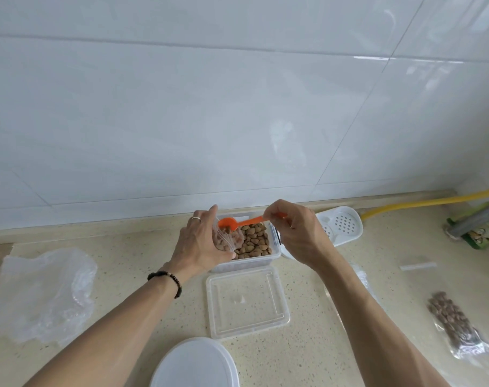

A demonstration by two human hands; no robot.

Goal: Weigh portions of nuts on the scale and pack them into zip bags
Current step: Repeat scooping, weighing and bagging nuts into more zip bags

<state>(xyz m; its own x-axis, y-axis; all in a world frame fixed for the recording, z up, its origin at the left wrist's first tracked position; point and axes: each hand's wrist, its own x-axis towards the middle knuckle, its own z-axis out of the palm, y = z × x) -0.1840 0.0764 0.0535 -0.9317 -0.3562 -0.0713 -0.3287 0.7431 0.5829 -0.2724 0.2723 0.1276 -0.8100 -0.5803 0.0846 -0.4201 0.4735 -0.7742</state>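
A clear plastic box (pixel 275 254) of brown nuts (pixel 254 241) stands on the counter by the wall. Over its left side my left hand (pixel 201 244) holds a small clear zip bag (pixel 228 240) with some nuts in it. My right hand (pixel 296 227) grips the handle of an orange spoon (pixel 239 222), whose bowl sits at the bag's mouth. A filled bag of nuts (pixel 455 322) lies flat at the right. No scale display is visible.
The box's clear lid (pixel 247 300) lies in front of it. A round white lid (pixel 194 364) is at the bottom edge. Crumpled clear plastic (pixel 42 291) lies left. A white perforated tray (pixel 341 229), yellow hose (pixel 433 202) and green packet (pixel 486 233) are right.
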